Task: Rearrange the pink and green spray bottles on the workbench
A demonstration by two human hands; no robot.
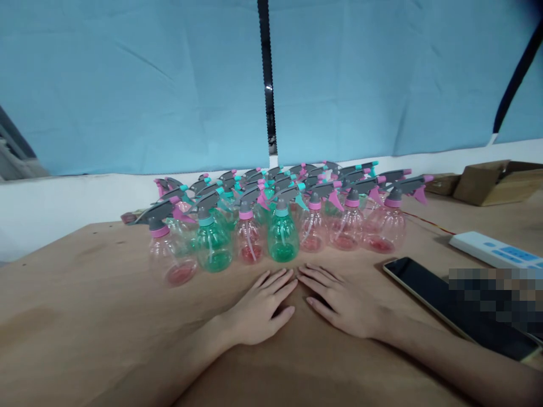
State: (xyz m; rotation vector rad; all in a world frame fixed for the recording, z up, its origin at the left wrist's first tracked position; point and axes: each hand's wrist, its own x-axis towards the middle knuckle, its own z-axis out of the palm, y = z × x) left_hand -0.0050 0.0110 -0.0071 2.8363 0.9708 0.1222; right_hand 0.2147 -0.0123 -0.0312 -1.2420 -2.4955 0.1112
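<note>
A: Hand status?

B: From my remote seat: left hand point(263, 308) and right hand point(348, 305) both lie palm-down on the light-brown wooden table point(106, 316). Fingers slightly spread, thumbs out, nothing gripped. Fingertips angle in toward each other; can't tell from here if they touch.

A: Nearest thing?

B: A clear green bulb-shaped plastic spray bottle point(283, 234) with a teal collar, upright just beyond the fingertips. To its right, a clear pink bulb-shaped plastic spray bottle point(311, 230) with a pink collar. Both apart from the hands.

A: Why lined up like that?

B: My read: seven across the front for easy counting, more packed behind to save room. Grey plastic spray heads point(409, 185) mostly aim right, I'd guess so triggers don't snag neighbours. Leftmost pink one point(169, 260) stands nearer the camera.

A: Right side?

B: Black slab phone point(441, 297) lying flat near the right forearm point(436, 350). Past it, a white rectangular plastic unit point(487, 249) with blue panels; farther back, an open brown cardboard box point(483, 183). Probably parked there so bottles get the middle. Blue cloth sheet point(169, 85) hangs behind, likely as a screen.
</note>
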